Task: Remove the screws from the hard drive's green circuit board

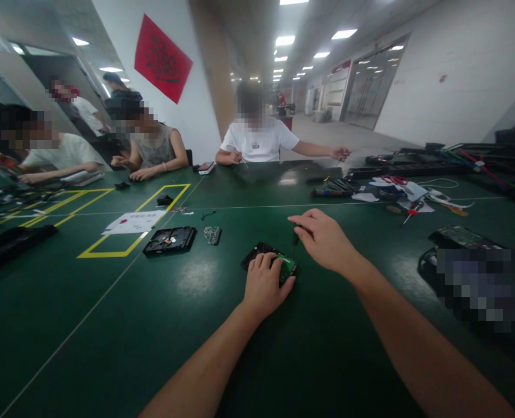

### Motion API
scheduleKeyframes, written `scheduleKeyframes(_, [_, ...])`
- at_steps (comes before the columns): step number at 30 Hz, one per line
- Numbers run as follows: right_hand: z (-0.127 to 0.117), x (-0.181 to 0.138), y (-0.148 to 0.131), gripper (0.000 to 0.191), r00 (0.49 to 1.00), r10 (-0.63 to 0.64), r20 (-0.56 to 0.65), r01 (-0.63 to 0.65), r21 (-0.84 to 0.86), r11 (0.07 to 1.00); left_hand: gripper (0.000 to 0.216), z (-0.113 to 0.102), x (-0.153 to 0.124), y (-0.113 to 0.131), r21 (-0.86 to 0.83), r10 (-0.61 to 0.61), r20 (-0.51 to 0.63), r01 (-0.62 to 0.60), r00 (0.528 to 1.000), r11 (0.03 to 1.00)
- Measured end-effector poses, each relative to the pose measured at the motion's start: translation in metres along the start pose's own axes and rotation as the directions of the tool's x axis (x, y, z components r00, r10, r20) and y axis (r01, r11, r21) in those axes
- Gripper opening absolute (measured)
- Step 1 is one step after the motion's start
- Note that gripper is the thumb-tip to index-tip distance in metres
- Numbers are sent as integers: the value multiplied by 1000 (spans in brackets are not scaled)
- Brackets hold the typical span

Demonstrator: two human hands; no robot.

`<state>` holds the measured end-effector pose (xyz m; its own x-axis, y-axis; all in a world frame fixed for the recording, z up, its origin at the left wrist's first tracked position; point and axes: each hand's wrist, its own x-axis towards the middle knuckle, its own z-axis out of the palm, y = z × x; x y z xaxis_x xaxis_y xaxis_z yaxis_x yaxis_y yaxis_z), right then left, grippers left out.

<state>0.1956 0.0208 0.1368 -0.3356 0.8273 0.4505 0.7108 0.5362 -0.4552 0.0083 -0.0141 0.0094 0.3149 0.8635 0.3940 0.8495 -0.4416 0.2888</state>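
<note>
A black hard drive with a green circuit board on its upper face lies on the table in front of me. My left hand grips it from the near side, its fingers over the top and thumb along the right edge, hiding much of it. In my right hand is a dark-handled screwdriver, held upright between the fingers. Its thin shaft points down at the drive's right end; whether the tip sits in a screw is too small to tell.
Left of the drive are a second black drive, a loose circuit board and a paper sheet. Tools, cables and a red screwdriver lie at the back right. Electronics stand at the right. Several people sit across the green table.
</note>
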Motion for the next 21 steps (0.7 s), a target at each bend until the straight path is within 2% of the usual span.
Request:
scheduleKeyframes(3, [1, -2, -2, 32, 1000, 15, 20, -15, -2, 1000, 41, 0, 0, 0, 4, 0, 3, 0, 1000, 1000])
scheduleKeyframes(7, [6, -2, -2, 20, 994, 111, -23, -112, -94, 989, 40, -1, 0, 1, 8, -7, 7, 6, 1000, 1000])
scheduleKeyframes(11, [17, -3, -6, 9, 988, 135, 72, -120, -189, 975, 41, -1, 1, 1, 10, -7, 8, 7, 1000, 1000])
scheduleKeyframes(13, [22, -4, -11, 16, 977, 203, 69, -178, -264, 948, 42, 0, 0, 1, 13, -14, 0, 14, 1000, 1000])
scheduleKeyframes(16, [23, -5, -16, 24, 951, 309, -4, -281, -433, 856, 43, 2, 0, 0, 15, -23, 0, 23, 1000, 1000])
scheduleKeyframes(19, [19, -5, -15, 32, 943, 333, -23, -299, -498, 814, 45, 4, 0, 0, 6, -23, 3, 23, 1000, 1000])
scheduleKeyframes(21, [17, -5, -13, 27, 956, 293, 10, -254, -469, 846, 47, 4, 0, -1, -6, -27, -3, 27, 1000, 1000])
